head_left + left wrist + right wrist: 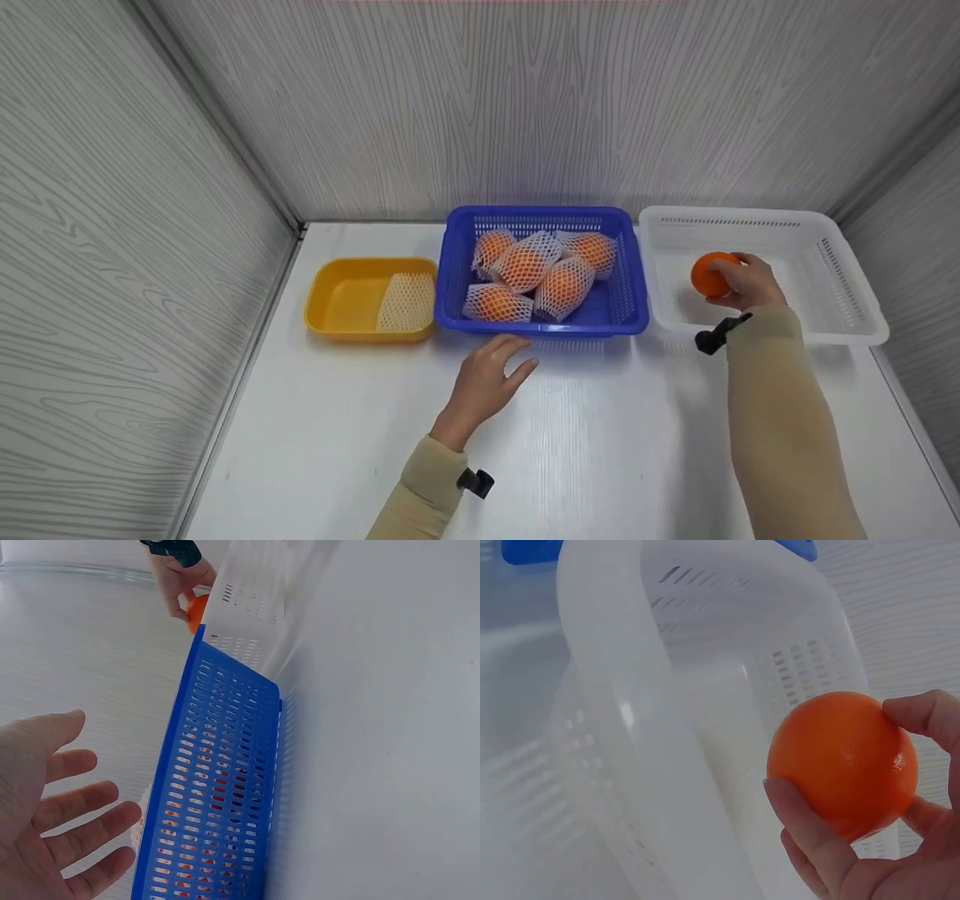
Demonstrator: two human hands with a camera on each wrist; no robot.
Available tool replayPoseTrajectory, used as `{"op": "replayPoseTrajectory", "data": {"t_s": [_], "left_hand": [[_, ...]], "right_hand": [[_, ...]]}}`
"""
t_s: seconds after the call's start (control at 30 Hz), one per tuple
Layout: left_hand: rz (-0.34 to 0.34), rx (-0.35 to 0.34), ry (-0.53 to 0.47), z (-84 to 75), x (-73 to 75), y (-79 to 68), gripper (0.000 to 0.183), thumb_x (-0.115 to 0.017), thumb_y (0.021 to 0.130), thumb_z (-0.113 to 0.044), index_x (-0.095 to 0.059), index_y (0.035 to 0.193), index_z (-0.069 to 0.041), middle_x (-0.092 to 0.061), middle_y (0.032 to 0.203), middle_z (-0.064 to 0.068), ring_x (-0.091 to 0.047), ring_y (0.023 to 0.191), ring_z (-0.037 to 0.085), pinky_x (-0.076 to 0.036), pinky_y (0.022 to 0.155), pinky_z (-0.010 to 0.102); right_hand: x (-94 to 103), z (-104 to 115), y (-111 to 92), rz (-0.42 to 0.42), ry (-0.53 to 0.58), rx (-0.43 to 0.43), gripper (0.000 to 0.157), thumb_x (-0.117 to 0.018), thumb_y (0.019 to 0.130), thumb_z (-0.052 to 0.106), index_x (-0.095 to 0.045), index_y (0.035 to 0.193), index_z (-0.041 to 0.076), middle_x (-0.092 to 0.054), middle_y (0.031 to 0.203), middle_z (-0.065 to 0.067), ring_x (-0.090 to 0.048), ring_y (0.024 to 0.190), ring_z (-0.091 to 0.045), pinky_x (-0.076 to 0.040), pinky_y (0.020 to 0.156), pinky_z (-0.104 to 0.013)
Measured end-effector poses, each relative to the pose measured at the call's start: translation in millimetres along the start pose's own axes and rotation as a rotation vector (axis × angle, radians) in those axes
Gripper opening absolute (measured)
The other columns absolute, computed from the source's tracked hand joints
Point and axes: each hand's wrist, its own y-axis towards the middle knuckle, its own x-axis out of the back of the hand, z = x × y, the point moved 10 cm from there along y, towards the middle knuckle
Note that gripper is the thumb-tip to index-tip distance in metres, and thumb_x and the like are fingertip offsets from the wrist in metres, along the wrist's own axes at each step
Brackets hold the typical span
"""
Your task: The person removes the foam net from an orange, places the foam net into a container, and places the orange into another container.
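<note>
Nearest, the relaxed, empty left hand (484, 380) hovers before a blue slotted plastic basket (540, 328); beyond, the right hand (754, 285) grasps a shiny round orange fruit (706, 277) over a white slotted plastic basket (844, 281), fingers (808, 829) wrapped, presumably against slipping

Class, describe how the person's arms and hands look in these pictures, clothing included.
The left sleeve and right sleeve are long, plain and tan. A small black left wrist device and matching right wrist device show. The left hand and right hand are gloveless.
</note>
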Motion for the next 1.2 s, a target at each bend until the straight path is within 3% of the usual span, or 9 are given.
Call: {"op": "replayPoseTrajectory", "data": {"t_s": [0.07, 0.2, 0.3, 0.4, 0.47, 0.57, 0.67, 0.93, 1.2], "left_hand": [[0.001, 0.007, 0.001, 0.7, 0.0, -0.5, 0.035, -0.064, 0.096, -0.035, -0.07, 0.117, -0.008, -0.067, 0.114, 0.002, -0.064, 0.104, 0.019, -0.053, 0.088, 0.036], [0.001, 0.019, 0.005, 1.9, 0.6, -1.0, 0.034, -0.064, 0.096, -0.035, -0.07, 0.118, -0.009, -0.067, 0.115, 0.002, -0.064, 0.104, 0.019, -0.053, 0.088, 0.036], [0.007, 0.023, 0.009, 2.7, -0.6, -1.3, 0.034, -0.064, 0.096, -0.035, -0.07, 0.118, -0.009, -0.067, 0.115, 0.001, -0.064, 0.105, 0.019, -0.052, 0.088, 0.036], [0.015, 0.025, 0.016, 4.0, -2.0, -2.1, 0.034, -0.064, 0.096, -0.034, -0.07, 0.118, -0.009, -0.067, 0.115, 0.001, -0.064, 0.105, 0.018, -0.052, 0.089, 0.036], [0.016, 0.027, 0.02, 4.7, -1.9, -2.7, 0.033, -0.064, 0.096, -0.034, -0.07, 0.118, -0.009, -0.067, 0.115, 0.001, -0.064, 0.105, 0.018, -0.052, 0.088, 0.036], [0.017, 0.028, 0.02, 5.5, -1.9, -3.5, 0.034, -0.065, 0.096, -0.034, -0.07, 0.117, -0.009, -0.067, 0.115, 0.002, -0.064, 0.104, 0.019, -0.053, 0.088, 0.036], [0.023, 0.029, 0.018, 6.4, -2.6, -4.0, 0.034, -0.065, 0.096, -0.034, -0.07, 0.117, -0.009, -0.067, 0.114, 0.002, -0.065, 0.104, 0.019, -0.053, 0.088, 0.036], [0.033, 0.03, 0.019, 8.7, -2.3, -4.8, 0.032, -0.064, 0.096, -0.035, -0.07, 0.118, -0.011, -0.066, 0.115, 0.001, -0.064, 0.105, 0.018, -0.052, 0.089, 0.036], [0.038, 0.045, 0.018, 10.2, 1.4, -6.2, 0.032, -0.064, 0.096, -0.034, -0.07, 0.118, -0.011, -0.066, 0.115, 0.001, -0.064, 0.105, 0.019, -0.052, 0.089, 0.036]], "right_hand": [[-0.5, -6, 2, -0.007, 0.002, -0.032, 0.077, -0.056, 0.096, 0.021, -0.011, 0.157, 0.008, -0.018, 0.155, -0.018, -0.033, 0.129, -0.034, -0.048, 0.097, -0.043], [-0.9, -20, 6, -0.02, -0.006, -0.103, 0.062, -0.062, 0.093, 0.017, -0.032, 0.147, 0.006, -0.034, 0.14, -0.014, -0.038, 0.12, -0.031, -0.049, 0.096, -0.043], [1.1, -33, 6, -0.032, -0.01, -0.193, 0.056, -0.067, 0.09, 0.019, -0.039, 0.138, 0.008, -0.04, 0.127, -0.01, -0.043, 0.115, -0.03, -0.048, 0.098, -0.041], [0.7, -44, 4, -0.032, -0.003, -0.277, 0.07, -0.071, 0.089, 0.022, -0.034, 0.147, 0.014, -0.039, 0.133, -0.01, -0.044, 0.117, -0.03, -0.046, 0.099, -0.04], [-2.5, -47, 1, -0.011, 0.028, -0.3, 0.083, -0.072, 0.089, 0.02, -0.024, 0.156, 0.019, -0.03, 0.146, -0.014, -0.04, 0.126, -0.03, -0.044, 0.102, -0.039], [-7.7, -46, -3, 0.017, 0.074, -0.294, 0.09, -0.07, 0.09, 0.015, -0.012, 0.159, 0.022, -0.007, 0.159, -0.014, -0.026, 0.138, -0.029, -0.04, 0.105, -0.036], [-12.6, -40, -4, 0.059, 0.072, -0.249, 0.088, -0.066, 0.093, 0.012, -0.008, 0.159, 0.017, 0.006, 0.161, -0.016, -0.014, 0.143, -0.029, -0.037, 0.108, -0.034], [-22.9, -28, 3, 0.131, -0.032, -0.134, 0.08, -0.061, 0.098, 0.023, -0.01, 0.158, 0.009, -0.005, 0.16, -0.022, -0.026, 0.141, -0.037, -0.032, 0.111, -0.04], [-38.1, -22, 0, 0.259, -0.108, -0.07, 0.082, -0.059, 0.099, 0.032, -0.007, 0.157, 0.008, 0.006, 0.162, -0.013, -0.007, 0.147, -0.039, -0.021, 0.115, -0.048]]}}
